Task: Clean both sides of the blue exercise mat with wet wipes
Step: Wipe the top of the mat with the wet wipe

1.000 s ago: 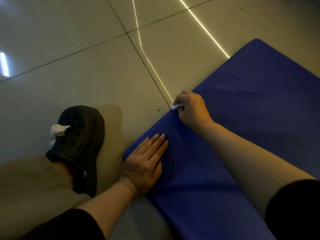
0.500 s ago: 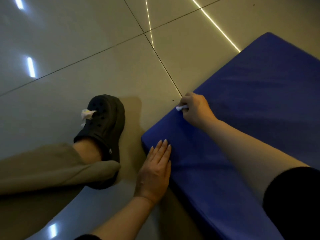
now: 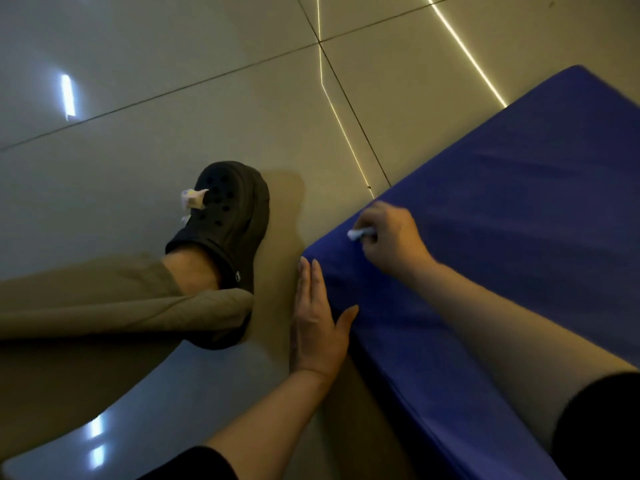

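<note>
Wiping near the corner of the thick blue padded exercise mat (image 3: 502, 209) lying on the tiled floor, the right hand (image 3: 391, 237) curls around a small crumpled white wet wipe (image 3: 356, 233) while the left hand (image 3: 320, 323), fingers straight, braces the mat's edge; next it likely needs strokes across the remaining surface.

What you can't make out

Your right hand (image 3: 389, 237) covers most of the wet wipe (image 3: 360, 233); only a white tip shows. Beyond that grip, the blue exercise mat (image 3: 519, 202) runs off frame.
</note>
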`<state>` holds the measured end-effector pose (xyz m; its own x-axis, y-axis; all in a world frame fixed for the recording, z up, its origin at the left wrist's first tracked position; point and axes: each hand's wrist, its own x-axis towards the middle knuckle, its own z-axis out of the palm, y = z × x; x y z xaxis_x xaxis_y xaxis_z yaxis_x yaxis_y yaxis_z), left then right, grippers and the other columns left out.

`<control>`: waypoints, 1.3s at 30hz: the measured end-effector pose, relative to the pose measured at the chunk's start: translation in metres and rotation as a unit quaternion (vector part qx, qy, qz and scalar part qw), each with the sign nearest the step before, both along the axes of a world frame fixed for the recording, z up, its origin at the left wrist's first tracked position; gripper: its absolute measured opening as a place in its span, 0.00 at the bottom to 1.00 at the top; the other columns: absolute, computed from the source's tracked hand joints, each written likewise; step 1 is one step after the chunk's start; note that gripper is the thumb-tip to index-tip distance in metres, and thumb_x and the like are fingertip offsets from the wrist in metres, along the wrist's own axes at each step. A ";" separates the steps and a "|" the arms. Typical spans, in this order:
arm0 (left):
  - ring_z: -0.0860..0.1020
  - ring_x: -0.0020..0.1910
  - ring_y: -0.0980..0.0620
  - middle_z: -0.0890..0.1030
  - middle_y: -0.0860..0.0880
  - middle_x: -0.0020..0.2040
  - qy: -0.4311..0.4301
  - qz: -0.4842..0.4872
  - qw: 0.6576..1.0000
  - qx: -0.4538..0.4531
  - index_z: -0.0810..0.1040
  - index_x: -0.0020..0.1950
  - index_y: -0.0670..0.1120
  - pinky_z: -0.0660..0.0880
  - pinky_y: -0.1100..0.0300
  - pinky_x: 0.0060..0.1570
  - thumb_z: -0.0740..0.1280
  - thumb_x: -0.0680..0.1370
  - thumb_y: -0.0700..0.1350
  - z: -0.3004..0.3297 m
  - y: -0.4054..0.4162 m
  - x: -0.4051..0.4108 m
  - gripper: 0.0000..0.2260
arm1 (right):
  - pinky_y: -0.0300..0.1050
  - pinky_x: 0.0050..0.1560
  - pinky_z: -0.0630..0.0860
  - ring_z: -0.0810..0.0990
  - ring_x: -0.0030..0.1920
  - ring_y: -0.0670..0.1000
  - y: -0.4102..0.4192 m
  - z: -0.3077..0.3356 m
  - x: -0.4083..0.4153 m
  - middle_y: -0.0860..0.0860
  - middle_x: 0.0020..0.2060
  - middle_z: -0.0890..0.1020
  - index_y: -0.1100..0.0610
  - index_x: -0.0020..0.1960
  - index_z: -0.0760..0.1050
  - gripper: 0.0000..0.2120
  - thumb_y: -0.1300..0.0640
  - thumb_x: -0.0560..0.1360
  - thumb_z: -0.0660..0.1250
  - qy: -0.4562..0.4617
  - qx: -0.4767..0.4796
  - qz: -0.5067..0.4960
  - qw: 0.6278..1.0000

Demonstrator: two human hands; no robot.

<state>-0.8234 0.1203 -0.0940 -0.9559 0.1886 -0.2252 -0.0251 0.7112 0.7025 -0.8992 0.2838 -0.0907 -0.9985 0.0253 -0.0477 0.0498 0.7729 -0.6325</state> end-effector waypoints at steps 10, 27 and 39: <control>0.48 0.75 0.61 0.49 0.53 0.79 -0.076 0.078 0.992 0.060 0.45 0.79 0.48 0.45 0.77 0.67 0.73 0.74 0.47 0.008 0.001 0.001 0.44 | 0.41 0.36 0.67 0.73 0.38 0.50 -0.001 -0.002 -0.022 0.52 0.38 0.75 0.61 0.40 0.78 0.05 0.64 0.74 0.66 0.048 0.047 -0.111 0.992; 0.70 0.69 0.49 0.73 0.42 0.69 -0.132 0.309 0.914 0.227 0.62 0.75 0.43 0.65 0.70 0.60 0.55 0.77 0.25 0.018 0.004 -0.021 0.29 | 0.34 0.41 0.68 0.72 0.40 0.43 -0.077 0.007 0.019 0.47 0.43 0.75 0.57 0.44 0.79 0.04 0.62 0.74 0.66 -0.007 -0.032 0.035 0.999; 0.71 0.68 0.51 0.71 0.46 0.71 -0.137 0.319 0.916 0.199 0.60 0.76 0.46 0.68 0.63 0.63 0.54 0.80 0.30 0.029 0.011 -0.021 0.25 | 0.39 0.38 0.71 0.75 0.38 0.47 -0.060 0.002 0.020 0.50 0.40 0.76 0.58 0.40 0.79 0.04 0.64 0.72 0.67 0.015 -0.023 0.050 0.998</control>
